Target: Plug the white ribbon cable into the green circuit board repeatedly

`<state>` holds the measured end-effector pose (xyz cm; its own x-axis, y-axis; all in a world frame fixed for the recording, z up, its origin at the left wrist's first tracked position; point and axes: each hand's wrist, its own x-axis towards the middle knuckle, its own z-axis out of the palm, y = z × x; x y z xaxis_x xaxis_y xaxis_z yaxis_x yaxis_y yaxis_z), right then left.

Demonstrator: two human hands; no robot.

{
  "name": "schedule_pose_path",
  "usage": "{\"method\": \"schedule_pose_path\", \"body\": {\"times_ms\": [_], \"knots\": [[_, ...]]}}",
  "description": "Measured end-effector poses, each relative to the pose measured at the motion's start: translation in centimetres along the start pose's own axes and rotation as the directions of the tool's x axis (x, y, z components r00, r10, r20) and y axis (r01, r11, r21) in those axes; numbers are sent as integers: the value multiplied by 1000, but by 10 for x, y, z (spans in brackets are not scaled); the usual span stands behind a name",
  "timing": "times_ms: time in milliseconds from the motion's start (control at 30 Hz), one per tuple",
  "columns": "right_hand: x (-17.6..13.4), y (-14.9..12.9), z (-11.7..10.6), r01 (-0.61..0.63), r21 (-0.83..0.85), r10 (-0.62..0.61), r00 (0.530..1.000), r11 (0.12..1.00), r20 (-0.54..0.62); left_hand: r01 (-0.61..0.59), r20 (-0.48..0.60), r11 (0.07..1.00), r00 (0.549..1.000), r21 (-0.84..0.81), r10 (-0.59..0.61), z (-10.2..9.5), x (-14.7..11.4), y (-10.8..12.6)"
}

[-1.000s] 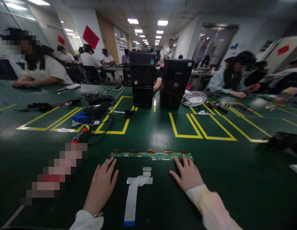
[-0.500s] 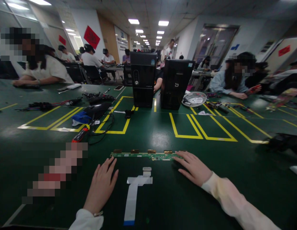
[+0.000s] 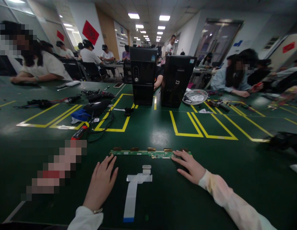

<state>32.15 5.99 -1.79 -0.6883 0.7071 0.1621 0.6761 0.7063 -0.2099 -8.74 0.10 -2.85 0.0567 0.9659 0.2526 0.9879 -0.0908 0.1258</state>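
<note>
A long, narrow green circuit board (image 3: 142,153) is seen lying flat on the green table (image 3: 210,151), in front of the person and crosswise. Along its far edge, short copper-coloured tabs (image 3: 151,149) are carried. By the left hand (image 3: 100,182) nothing is grasped: the fingers are spread, and their tips are placed at the board's left end, though whether it is truly touched cannot be told. The right hand (image 3: 190,167) is likewise unclenched, with its fingertips laid over the right part of the board, and no closed grip is seen there. Between the hands, nearer to the person, a white ribbon cable (image 3: 130,198) is laid, apart from the board. The board is judged to be light and rather stiff, but because it is so slender, it could be bent or cracked if it were lifted by one end only. The tabs look thin and easily creased, so they should not be pinched. Hold is best taken at both ends, by the bare edges. The cable is judged to be soft and very light, and is best held by its flat sides.
</note>
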Motion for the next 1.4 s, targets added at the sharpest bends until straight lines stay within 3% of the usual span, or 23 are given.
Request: {"method": "schedule_pose_path", "body": {"times_ms": [267, 433, 533, 733, 1133, 1400], "knots": [[19, -25, 10, 6, -26, -6, 1000, 1000, 0, -16, -42, 1000, 999, -20, 16, 0, 1, 0], [30, -36, 16, -11, -30, 10, 1000, 999, -18, -106, -61, 984, 993, -141, 98, -9, 0, 6], [31, -36, 15, -14, -19, 13, 1000, 1000, -19, -207, -43, 958, 978, -197, 202, -14, -5, 24], [31, -34, 13, -12, 2, 12, 1000, 1000, -15, -362, 45, 908, 924, -212, 379, -13, -17, 83], [35, -25, 11, 35, 23, -35, 999, 999, -27, -372, 68, 907, 918, -198, 392, -5, -26, 123], [34, -27, 12, 32, 22, -32, 999, 999, -35, -372, -3, 911, 926, -179, 378, 13, -15, 151]]}}
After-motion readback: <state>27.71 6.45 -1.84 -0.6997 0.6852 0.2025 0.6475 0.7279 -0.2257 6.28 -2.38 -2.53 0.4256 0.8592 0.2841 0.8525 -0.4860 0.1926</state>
